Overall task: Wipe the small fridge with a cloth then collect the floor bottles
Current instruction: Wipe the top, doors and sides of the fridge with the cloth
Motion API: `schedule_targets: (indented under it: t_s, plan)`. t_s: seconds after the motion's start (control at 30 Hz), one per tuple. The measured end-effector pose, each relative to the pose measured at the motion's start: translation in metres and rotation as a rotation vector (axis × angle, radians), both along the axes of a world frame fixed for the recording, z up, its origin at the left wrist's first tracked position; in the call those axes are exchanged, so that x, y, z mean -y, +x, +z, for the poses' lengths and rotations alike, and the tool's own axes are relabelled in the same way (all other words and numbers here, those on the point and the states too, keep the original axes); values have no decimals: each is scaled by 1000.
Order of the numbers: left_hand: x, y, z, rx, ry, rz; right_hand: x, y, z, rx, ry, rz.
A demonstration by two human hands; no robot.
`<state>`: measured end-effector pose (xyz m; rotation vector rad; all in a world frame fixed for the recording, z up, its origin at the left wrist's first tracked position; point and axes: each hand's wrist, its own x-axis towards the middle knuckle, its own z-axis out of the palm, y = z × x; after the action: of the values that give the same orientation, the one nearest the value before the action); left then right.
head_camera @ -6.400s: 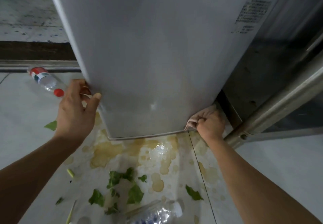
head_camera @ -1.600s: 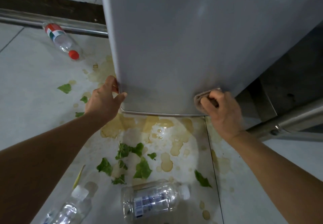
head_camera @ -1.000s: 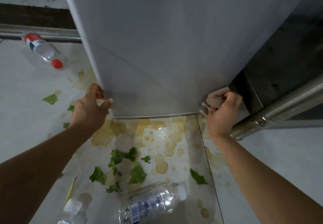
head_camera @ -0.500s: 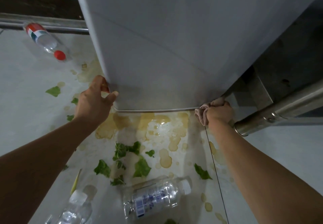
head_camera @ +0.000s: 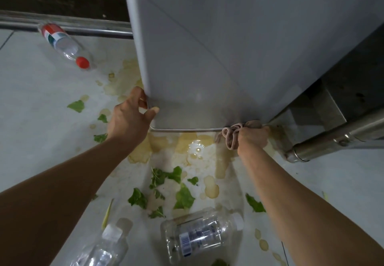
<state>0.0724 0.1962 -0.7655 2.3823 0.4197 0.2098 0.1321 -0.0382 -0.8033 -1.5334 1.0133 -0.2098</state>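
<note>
Cloth (head_camera: 230, 136) sits bunched in the right hand's (head_camera: 252, 138) closed fingers at the fridge's (head_camera: 218, 58) bottom right corner. Left hand (head_camera: 129, 120) clamps the bottom left corner (thumb on front), so the unwiped base edge probably runs leftward from the cloth.

The fridge (head_camera: 239, 47) blocks you from 11 to 1 o'clock. At 3 o'clock a steel pipe (head_camera: 332, 143) closes the gap beside it. At 6 o'clock, two clear bottles (head_camera: 199, 237) (head_camera: 104, 249) lie among leaves (head_camera: 184, 198) and a yellowish spill (head_camera: 195, 149). At 10 o'clock a red-capped bottle (head_camera: 64, 44) lies against a floor rail (head_camera: 99, 30). Bare floor (head_camera: 31, 120) at 9 o'clock gives you free passage.
</note>
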Motion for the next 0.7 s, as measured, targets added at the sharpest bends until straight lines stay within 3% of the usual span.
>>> schedule_targets:
  t_s: [0.17, 0.3, 0.43, 0.6, 0.7]
  plan:
    - [-2, 1, 7, -55, -20, -12, -31, -12, -8, -32, -51, 95]
    - [-23, 0, 12, -94, -82, -176, -56, -21, -9, -69, -143, 151]
    - [-40, -4, 10, -105, -34, -265, -85, -28, -9, -72, -116, 161]
    - [-58, -14, 5, -107, -40, -216, -124, -41, -6, -113, -13, 341]
    - [-71, -23, 1, -144, -15, -198, -154, -50, -7, -77, 58, 310]
